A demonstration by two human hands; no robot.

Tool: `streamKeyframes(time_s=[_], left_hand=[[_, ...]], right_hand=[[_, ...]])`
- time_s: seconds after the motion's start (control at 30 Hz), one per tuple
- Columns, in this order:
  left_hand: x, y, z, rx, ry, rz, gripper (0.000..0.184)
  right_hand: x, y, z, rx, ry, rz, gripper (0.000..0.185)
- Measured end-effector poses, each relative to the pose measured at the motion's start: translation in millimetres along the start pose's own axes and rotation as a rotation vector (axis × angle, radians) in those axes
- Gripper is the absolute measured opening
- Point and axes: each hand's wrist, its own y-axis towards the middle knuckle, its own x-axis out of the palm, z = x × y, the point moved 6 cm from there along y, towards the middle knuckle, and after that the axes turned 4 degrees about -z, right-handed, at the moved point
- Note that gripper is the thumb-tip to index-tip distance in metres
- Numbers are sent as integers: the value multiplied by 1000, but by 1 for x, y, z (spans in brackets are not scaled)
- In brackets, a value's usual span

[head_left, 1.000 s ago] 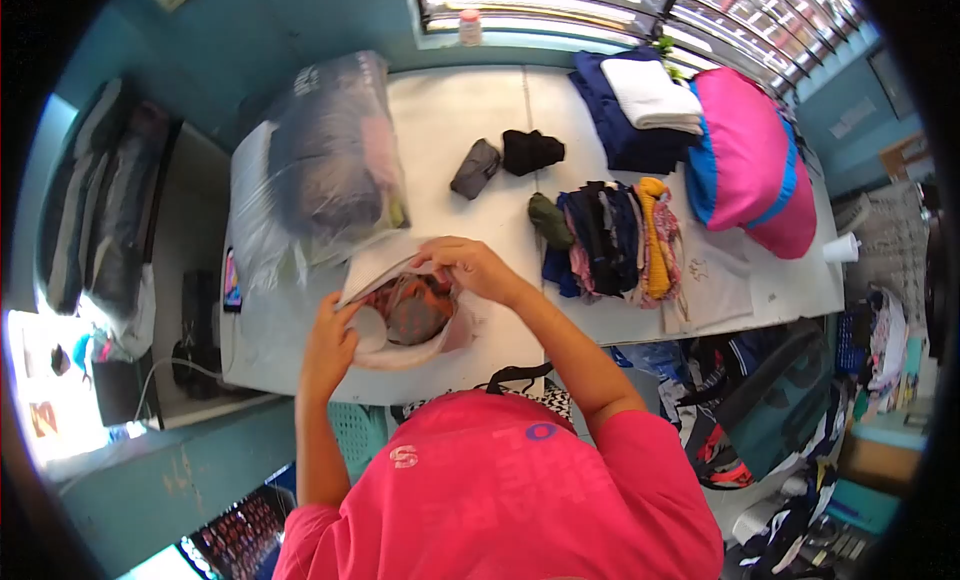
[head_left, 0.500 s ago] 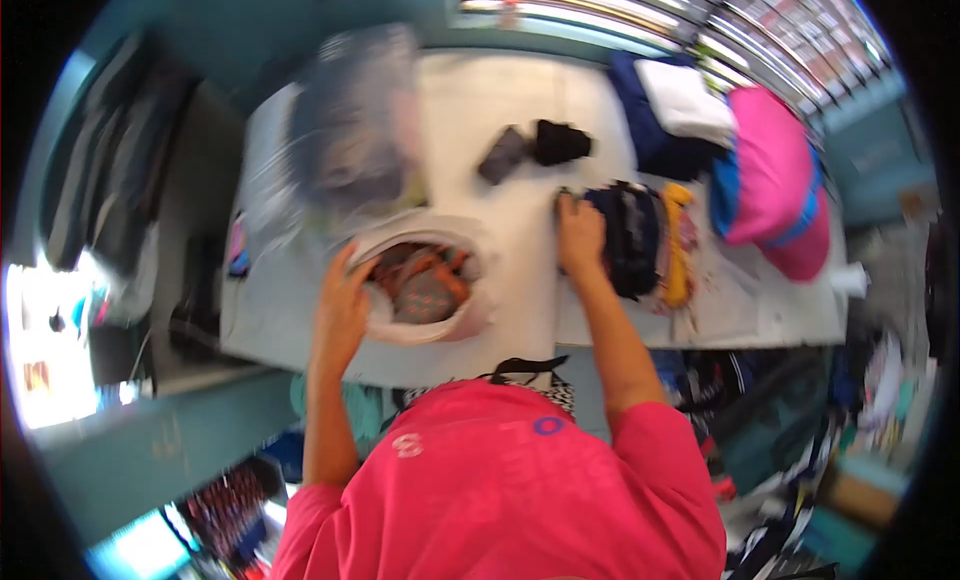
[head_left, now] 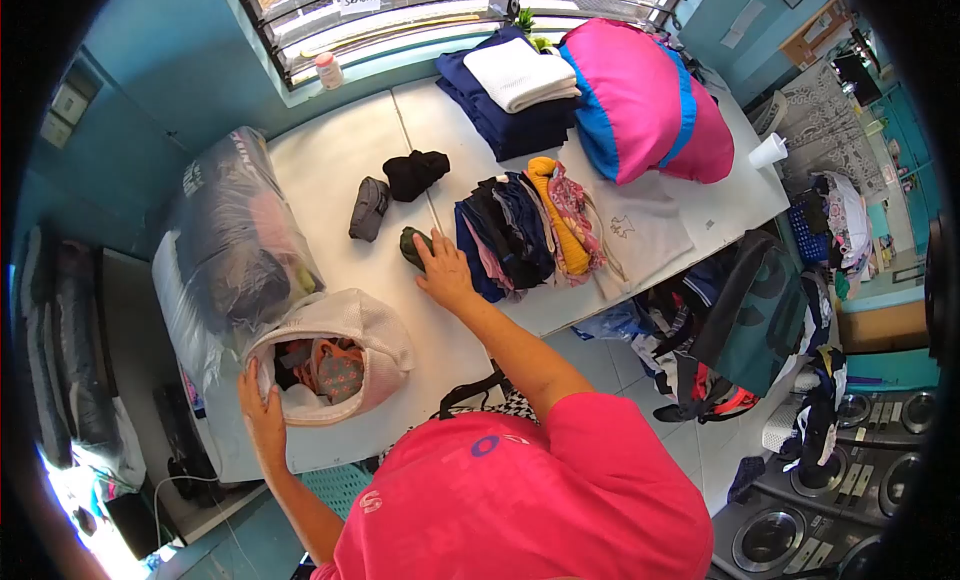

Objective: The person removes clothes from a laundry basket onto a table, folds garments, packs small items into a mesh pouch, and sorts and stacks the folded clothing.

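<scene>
A white mesh laundry bag (head_left: 372, 352) lies on the table with its mouth facing me, and orange and grey cloth (head_left: 335, 372) shows inside. My left hand (head_left: 262, 415) has its fingers curled over the left rim of that mouth. My right hand (head_left: 445, 272), fingers spread, rests its fingertips against a small dark green rolled cloth (head_left: 414, 246). Farther back are a grey rolled cloth (head_left: 369, 208) and a black rolled cloth (head_left: 416, 174). Just right of my right hand stands a row of folded clothes (head_left: 510, 232), mostly dark, with a yellow piece (head_left: 558, 215) near its right end.
A clear plastic bag of clothes (head_left: 235, 230) stands at the table's left. At the back are folded navy cloths (head_left: 500, 110) under a white towel (head_left: 522, 72), and a pink-and-blue bundle (head_left: 640, 100). Clothes (head_left: 740, 320) are piled beyond the right edge, near washing machines (head_left: 770, 535).
My view has turned, so the table sits angled and more of the room's right side shows. The fingers of my right hand look more spread at the green cloth. My left hand stays at the bag's rim.
</scene>
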Motion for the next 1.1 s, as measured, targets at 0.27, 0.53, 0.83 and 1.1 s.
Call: streamKeyframes(time_s=[0.27,0.53,0.83,1.1], left_hand=[[-7,-10,-1,-60,0,-3,49],[-5,-23,8,102,-29,56,55],[-16,-23,14,-11,157,228,53],[-15,-24,12,59,56,174,52]], right_hand=[[16,-7,3,-20,-44,41,67],[1,12,-3,1,834,57,59],[-105,-15,-183,-468,1080,-765,41],[-20,-52,-259,-643,634,-469,31]])
